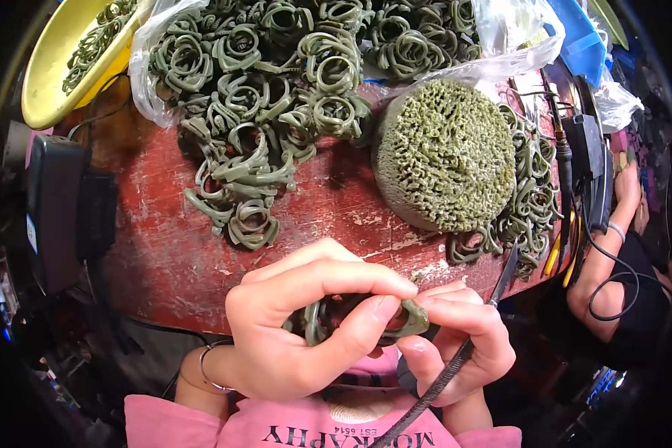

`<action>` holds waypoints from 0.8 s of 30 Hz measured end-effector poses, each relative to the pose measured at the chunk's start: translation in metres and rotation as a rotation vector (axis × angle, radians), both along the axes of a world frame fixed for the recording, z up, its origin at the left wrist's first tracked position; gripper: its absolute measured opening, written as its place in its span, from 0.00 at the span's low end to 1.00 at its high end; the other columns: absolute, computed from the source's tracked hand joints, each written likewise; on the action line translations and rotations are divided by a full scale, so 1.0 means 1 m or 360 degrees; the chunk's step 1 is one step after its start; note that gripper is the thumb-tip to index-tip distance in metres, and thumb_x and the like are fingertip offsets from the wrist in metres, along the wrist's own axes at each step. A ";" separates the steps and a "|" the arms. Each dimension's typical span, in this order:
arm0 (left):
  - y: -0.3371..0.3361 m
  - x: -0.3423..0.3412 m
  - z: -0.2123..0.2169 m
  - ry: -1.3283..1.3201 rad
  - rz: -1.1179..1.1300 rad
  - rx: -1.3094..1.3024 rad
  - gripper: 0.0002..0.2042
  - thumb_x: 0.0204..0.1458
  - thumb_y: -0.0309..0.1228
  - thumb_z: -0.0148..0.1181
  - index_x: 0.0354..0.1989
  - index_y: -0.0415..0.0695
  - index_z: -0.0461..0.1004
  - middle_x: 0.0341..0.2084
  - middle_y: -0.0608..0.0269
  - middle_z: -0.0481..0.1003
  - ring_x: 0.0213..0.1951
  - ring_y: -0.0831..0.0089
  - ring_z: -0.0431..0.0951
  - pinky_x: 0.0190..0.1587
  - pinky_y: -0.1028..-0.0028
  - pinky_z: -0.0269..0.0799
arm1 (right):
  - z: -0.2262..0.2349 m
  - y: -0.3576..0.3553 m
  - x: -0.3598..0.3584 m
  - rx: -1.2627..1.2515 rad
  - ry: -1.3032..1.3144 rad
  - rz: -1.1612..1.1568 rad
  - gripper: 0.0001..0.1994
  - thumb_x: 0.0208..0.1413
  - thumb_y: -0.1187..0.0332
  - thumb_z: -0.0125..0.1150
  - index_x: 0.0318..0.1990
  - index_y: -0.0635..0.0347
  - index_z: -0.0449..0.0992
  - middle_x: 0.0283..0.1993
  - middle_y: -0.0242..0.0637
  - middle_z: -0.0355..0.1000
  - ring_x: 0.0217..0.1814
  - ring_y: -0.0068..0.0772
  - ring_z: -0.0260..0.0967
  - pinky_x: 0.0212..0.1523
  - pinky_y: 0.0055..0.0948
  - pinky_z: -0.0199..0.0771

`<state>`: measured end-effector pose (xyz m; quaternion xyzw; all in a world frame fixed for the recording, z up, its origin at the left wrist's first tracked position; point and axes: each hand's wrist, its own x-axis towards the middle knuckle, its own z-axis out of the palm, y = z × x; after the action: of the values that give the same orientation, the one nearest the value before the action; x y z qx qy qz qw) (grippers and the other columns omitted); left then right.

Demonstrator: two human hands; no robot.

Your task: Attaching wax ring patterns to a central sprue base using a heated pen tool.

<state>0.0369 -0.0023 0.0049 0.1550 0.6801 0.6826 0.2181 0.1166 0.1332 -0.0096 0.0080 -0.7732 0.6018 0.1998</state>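
Red worn table [164, 246] (green rings [269, 97] piled far): left hand [306, 321] pinches a green ring piece [407, 319]; right hand [459, 347] grips a thin file [455, 362].

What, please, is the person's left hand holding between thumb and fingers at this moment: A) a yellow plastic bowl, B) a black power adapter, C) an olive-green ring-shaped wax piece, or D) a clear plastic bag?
C: the left hand pinches an olive-green ring-shaped wax piece between thumb and fingers, while the right hand holds a thin dark file-like tool beside it.
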 end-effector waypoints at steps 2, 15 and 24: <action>0.000 -0.001 -0.002 0.0168 -0.0002 -0.0034 0.05 0.39 0.19 0.54 0.26 0.36 0.75 0.22 0.58 0.73 0.24 0.76 0.70 0.28 0.79 0.64 | -0.002 0.001 0.000 -0.0001 -0.0009 0.0006 0.20 0.35 0.80 0.68 0.39 0.73 0.70 0.28 0.44 0.71 0.27 0.33 0.72 0.29 0.27 0.72; 0.002 0.003 0.000 0.0366 0.0075 -0.0175 0.06 0.37 0.18 0.56 0.26 0.38 0.75 0.21 0.58 0.73 0.23 0.76 0.71 0.26 0.80 0.66 | -0.007 0.002 0.004 0.0309 0.0045 -0.0065 0.20 0.35 0.79 0.68 0.39 0.71 0.70 0.27 0.42 0.71 0.25 0.34 0.70 0.28 0.28 0.71; 0.005 0.006 -0.001 0.0179 0.0070 -0.0192 0.05 0.40 0.19 0.54 0.27 0.35 0.74 0.20 0.58 0.72 0.21 0.78 0.71 0.25 0.81 0.65 | 0.006 -0.013 0.014 0.0858 -0.0028 -0.0063 0.20 0.35 0.79 0.66 0.40 0.60 0.70 0.31 0.35 0.68 0.29 0.30 0.67 0.29 0.25 0.66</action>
<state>0.0430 0.0023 0.0035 0.1648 0.7344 0.6352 0.1734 0.1305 0.1204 -0.0033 0.0407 -0.9073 0.3701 0.1954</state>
